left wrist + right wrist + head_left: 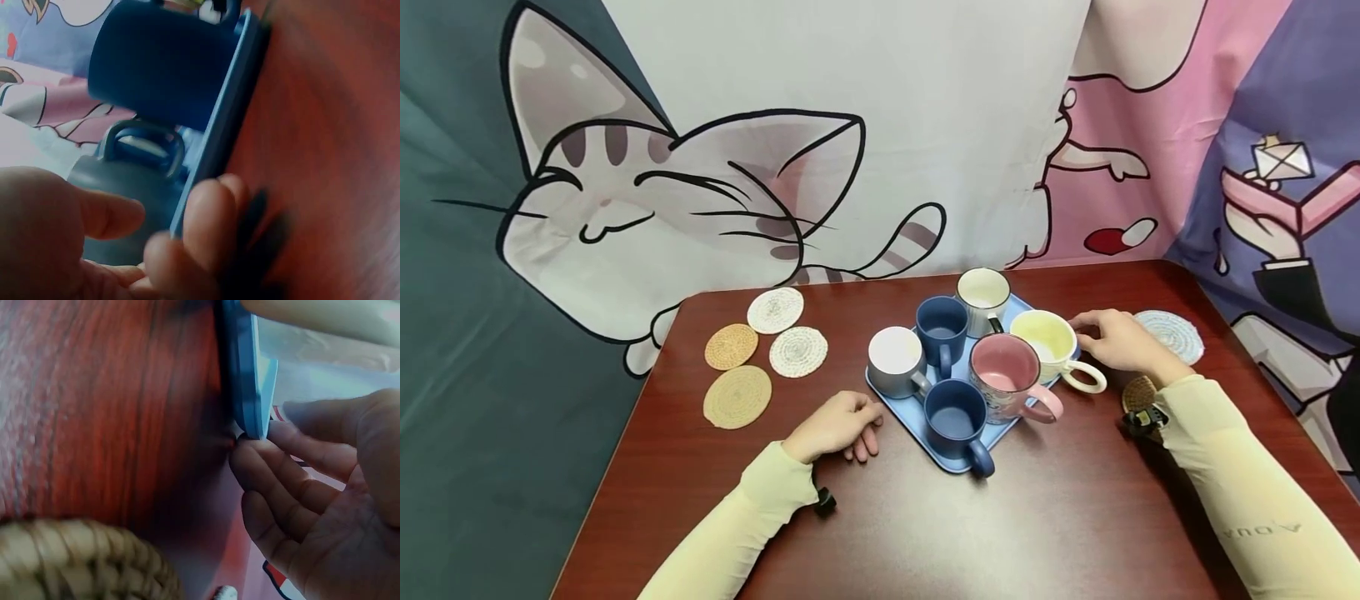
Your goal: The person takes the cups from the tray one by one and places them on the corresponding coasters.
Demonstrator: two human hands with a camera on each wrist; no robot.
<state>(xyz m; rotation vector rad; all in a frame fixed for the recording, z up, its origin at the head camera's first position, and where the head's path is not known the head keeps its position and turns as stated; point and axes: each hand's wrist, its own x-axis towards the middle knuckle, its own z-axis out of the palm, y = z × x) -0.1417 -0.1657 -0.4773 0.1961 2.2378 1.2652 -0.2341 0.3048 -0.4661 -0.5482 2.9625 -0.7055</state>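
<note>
Head: blue tray (901, 407) with six mugs sits mid worktop (1060, 517); left hand (841, 427) and right hand (1116, 340) at opposite tray edges, seemingly about to lift, needs even grip. Left wrist: loosely curled fingers (209, 219) touch the rim, not clamped. Right wrist: relaxed fingertips (275, 469) under the tray corner.

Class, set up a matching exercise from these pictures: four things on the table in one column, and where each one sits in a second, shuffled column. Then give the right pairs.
Things
1. pink mug
2. cream mug
3. pale blue coaster
4. left hand

Places
A. on the bare table, beyond the right hand
B. resting on the table by the near left edge of the blue tray
C. at the tray's right end, against the right hand's fingers
D. on the tray, between the cream mug and the nearest dark blue mug

Pairs: 1-D, 2-C, 3-A, 4-B
</note>
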